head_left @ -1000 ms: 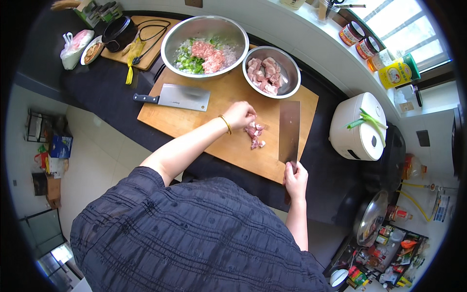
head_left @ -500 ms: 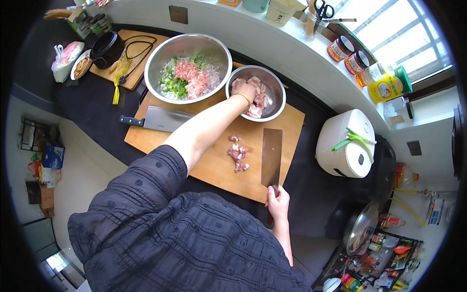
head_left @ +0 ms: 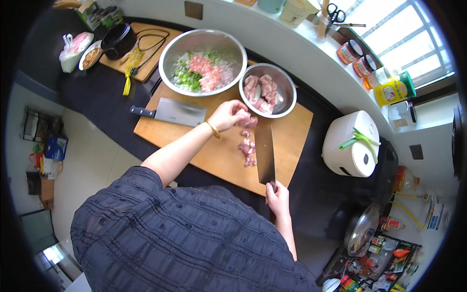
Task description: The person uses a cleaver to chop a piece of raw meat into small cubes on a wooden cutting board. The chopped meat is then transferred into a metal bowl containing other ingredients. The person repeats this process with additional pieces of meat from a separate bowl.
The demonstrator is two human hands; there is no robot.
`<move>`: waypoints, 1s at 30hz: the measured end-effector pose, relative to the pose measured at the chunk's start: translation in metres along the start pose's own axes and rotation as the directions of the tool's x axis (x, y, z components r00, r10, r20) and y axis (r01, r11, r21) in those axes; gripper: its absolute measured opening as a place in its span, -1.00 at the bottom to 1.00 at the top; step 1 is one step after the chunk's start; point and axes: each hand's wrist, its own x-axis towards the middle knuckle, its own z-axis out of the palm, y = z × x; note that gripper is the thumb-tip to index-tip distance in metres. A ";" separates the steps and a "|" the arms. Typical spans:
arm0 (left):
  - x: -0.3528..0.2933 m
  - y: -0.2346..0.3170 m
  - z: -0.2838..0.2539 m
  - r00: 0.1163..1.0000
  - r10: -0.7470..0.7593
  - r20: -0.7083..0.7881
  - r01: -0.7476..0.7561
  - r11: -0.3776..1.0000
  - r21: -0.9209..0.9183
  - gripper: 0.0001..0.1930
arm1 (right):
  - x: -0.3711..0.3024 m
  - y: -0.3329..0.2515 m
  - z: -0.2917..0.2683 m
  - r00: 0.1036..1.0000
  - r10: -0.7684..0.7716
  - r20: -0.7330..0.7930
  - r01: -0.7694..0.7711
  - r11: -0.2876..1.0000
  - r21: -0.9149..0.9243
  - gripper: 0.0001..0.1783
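Pinched in my left hand is a piece of raw meat, low over the wooden cutting board. My right hand grips the handle of a cleaver, whose wide blade stands over the board's right part. Left of the blade lie small cut meat bits. Larger raw meat pieces fill part of the smaller steel bowl at the board's far edge. A second cleaver with a black handle lies flat on the board's left.
A large steel bowl holds minced meat with chopped green and white bits. To the right stands a white rice cooker with green onion on its lid. Behind at left, a second board carries a black pot and a cord.
My left hand has come out of the smaller bowl with a piece of meat and moved left and nearer, over the board. The right hand's cleaver has shifted slightly left. The view has shifted a little.
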 end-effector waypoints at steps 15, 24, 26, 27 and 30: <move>-0.110 -0.065 0.009 0.910 0.382 -0.161 -0.094 0.568 0.818 -0.70 | -0.007 -0.030 0.047 0.996 -0.031 0.089 0.059 0.940 -0.335 -0.73; -0.106 -0.080 0.038 0.804 0.505 0.313 -0.426 0.123 0.896 -0.87 | -0.006 -0.012 0.055 0.998 -0.024 0.050 0.036 0.963 -0.267 -0.73; -0.106 -0.073 0.036 0.809 0.555 0.193 -0.415 0.307 0.856 -0.82 | -0.004 -0.007 0.056 0.999 -0.009 0.048 0.019 0.975 -0.222 -0.74; -0.110 -0.070 0.033 0.827 0.547 0.134 -0.394 0.391 0.832 -0.79 | -0.004 -0.006 0.056 0.999 0.001 0.048 0.010 0.975 -0.222 -0.74; -0.123 -0.073 0.028 0.792 0.605 0.084 -0.434 0.461 0.774 -0.67 | -0.004 -0.001 0.057 0.999 0.000 0.047 0.011 0.975 -0.222 -0.75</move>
